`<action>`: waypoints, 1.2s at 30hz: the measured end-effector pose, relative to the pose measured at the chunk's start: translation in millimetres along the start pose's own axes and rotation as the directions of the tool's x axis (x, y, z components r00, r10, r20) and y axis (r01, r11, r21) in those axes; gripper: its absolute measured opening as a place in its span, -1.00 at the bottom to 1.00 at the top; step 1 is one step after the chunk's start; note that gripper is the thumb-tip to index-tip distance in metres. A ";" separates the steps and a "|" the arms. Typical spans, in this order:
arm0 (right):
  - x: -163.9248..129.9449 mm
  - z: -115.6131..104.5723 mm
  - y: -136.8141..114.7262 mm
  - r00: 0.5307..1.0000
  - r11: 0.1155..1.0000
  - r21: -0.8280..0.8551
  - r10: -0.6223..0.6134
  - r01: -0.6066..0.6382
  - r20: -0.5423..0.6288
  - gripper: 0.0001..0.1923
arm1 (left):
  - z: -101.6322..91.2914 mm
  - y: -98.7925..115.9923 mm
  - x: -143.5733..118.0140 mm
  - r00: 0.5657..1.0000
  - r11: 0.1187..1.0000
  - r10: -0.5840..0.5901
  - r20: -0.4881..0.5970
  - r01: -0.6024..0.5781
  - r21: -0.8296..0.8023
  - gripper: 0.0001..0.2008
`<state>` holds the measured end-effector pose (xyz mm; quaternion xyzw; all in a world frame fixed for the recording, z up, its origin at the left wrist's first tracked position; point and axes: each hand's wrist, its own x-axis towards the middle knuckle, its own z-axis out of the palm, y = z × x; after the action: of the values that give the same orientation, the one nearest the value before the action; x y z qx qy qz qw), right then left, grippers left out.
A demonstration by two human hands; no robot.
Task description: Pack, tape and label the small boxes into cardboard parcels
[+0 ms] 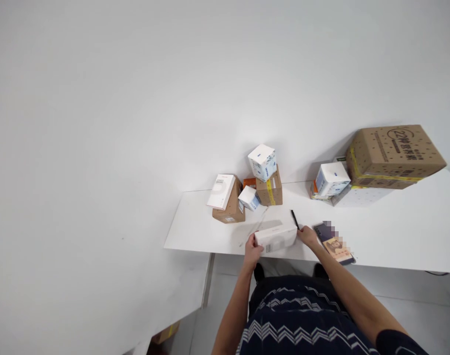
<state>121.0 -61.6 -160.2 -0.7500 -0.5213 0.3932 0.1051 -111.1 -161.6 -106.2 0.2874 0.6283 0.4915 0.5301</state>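
A flat white box [276,238] lies near the front edge of the white table [395,236]. My left hand [253,248] grips its left end and my right hand [307,235] grips its right end. My right hand also has a thin black pen [294,219] sticking up and away from it. Just right of my right hand lies a dark phone [325,230] on top of a small printed booklet [337,248].
Behind the white box stand small brown cartons [269,190] [230,207] with white boxes [262,161] [221,191] [249,197] on and against them. Further right sit another white box [331,178] and a large brown carton [393,155]. A white wall rises behind.
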 end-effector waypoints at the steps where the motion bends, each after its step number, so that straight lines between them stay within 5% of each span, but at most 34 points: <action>1: -0.7 -3.2 0.3 1.000 1.000 0.023 -0.007 0.007 -0.018 -0.90 | 0.0 -0.8 -0.9 1.000 0.998 0.014 -0.012 -0.014 0.057 -0.44; 7: -21.3 -38.4 -5.6 0.985 0.967 0.243 -0.039 0.080 -0.169 -0.89 | 5.1 -9.6 5.2 0.995 0.960 0.090 -0.044 -0.075 0.268 -0.57; 13: -53.6 -52.0 -37.5 0.918 0.665 0.636 -0.328 0.392 -0.223 -0.93 | 19.0 -10.4 28.1 0.992 0.924 0.126 0.001 -0.117 0.365 -0.54; 20: -59.5 -13.8 -65.6 0.791 0.679 0.462 -0.606 0.570 -0.085 -0.90 | 33.6 -1.9 28.4 0.988 0.821 0.130 0.086 -0.156 0.550 -0.35; 27: -50.6 8.7 -65.8 0.776 0.700 0.404 -0.630 0.588 -0.037 -0.90 | 39.5 11.1 17.0 0.994 0.613 -0.074 0.079 -0.017 0.790 -0.36; 36: -47.7 9.9 -62.0 0.730 0.705 0.268 -0.683 0.657 0.008 -0.87 | 43.8 22.1 13.2 0.996 0.603 -0.076 0.036 0.017 0.798 -0.43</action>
<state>63.7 -78.4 -108.6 -0.4679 -0.7099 0.4289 0.3052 -76.7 -128.5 -89.0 0.4929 0.7708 0.1370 0.3797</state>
